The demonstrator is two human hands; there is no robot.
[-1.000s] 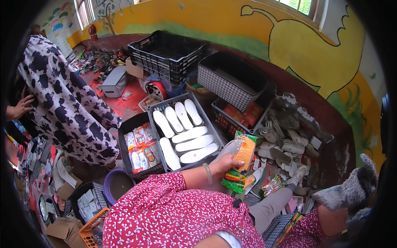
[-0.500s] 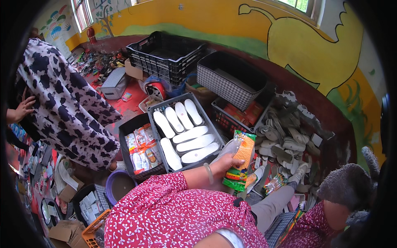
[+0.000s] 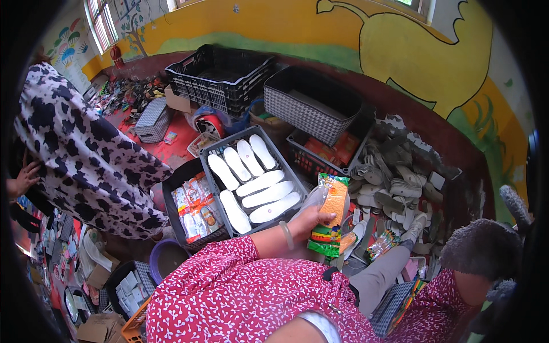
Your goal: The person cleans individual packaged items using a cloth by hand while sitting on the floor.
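Observation:
My left hand (image 3: 309,221), with a pale bangle at the wrist, is closed on the edge of a packet of insoles (image 3: 333,207). The packet is clear with green, red and yellow print, and an orange-yellow insole shows through it. I hold it upright above my lap. At the far right, my right arm comes out of a red patterned sleeve. A fuzzy grey covering (image 3: 480,251) lies where my right hand would be, so its fingers are hidden. Several white insoles (image 3: 260,182) lie in a grey crate (image 3: 213,186) in front of me.
Beside the crate a dark basket (image 3: 171,194) holds packaged goods. Black crates (image 3: 217,74) and a checked basket (image 3: 309,106) stand behind. Loose shoes and soles (image 3: 400,183) are heaped at right. A purple bucket (image 3: 166,257) is at left, near a person in a cow-print garment (image 3: 86,154).
The packet has tipped a little more upright in my left hand and sits slightly lower and further left. The view has shifted somewhat, and the other person's hand appears lower.

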